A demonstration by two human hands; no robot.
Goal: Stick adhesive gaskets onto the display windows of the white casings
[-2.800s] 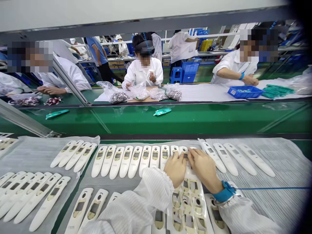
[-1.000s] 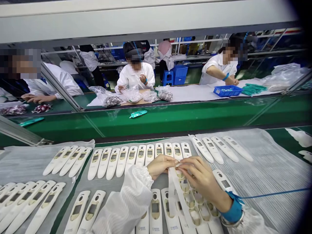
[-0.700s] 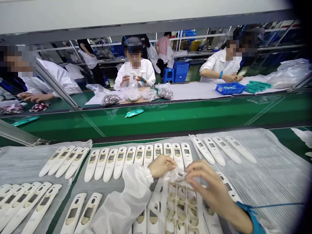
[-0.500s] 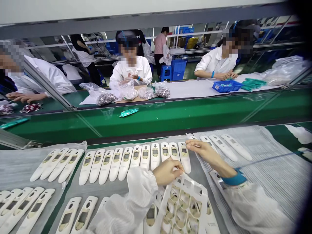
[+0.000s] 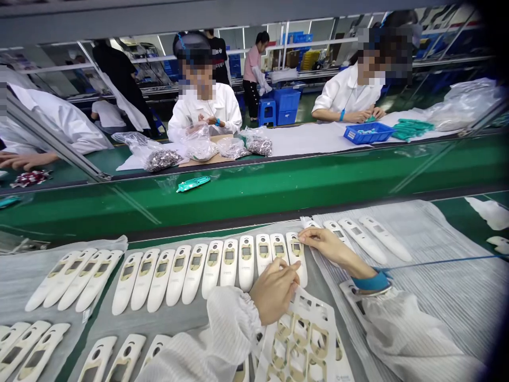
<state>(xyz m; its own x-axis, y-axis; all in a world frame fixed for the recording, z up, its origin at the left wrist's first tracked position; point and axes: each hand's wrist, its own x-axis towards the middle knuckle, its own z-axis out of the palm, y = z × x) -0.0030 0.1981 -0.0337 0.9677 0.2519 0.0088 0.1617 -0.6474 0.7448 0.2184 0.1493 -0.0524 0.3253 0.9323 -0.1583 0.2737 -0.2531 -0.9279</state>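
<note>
My right hand [image 5: 326, 245] has its fingertips together at the upper right edge of a white handheld device housing [image 5: 299, 268], beside its window and beige sticker. Whether anything is pinched there is hidden. My left hand [image 5: 275, 291] reaches in from the lower left, one finger extended onto the same housing. Its other fingers close on the top of a white sheet of beige frame-shaped stickers [image 5: 298, 339], which hangs tilted over more housings. Similar housings [image 5: 246, 262] stand side by side in a row to the left, each with a beige frame around its window.
Grey foam sheeting [image 5: 429, 233] lies under more housings [image 5: 363, 241] at right. Further housings [image 5: 53, 281] are at left. Beyond a green ledge [image 5: 254, 185], co-workers in white coats sit near bags of small parts [image 5: 161, 159] and a blue tray [image 5: 368, 133].
My left hand has turned and stretched a finger onto the housing. My right fingers have drawn together at its edge. The view has shifted slightly.
</note>
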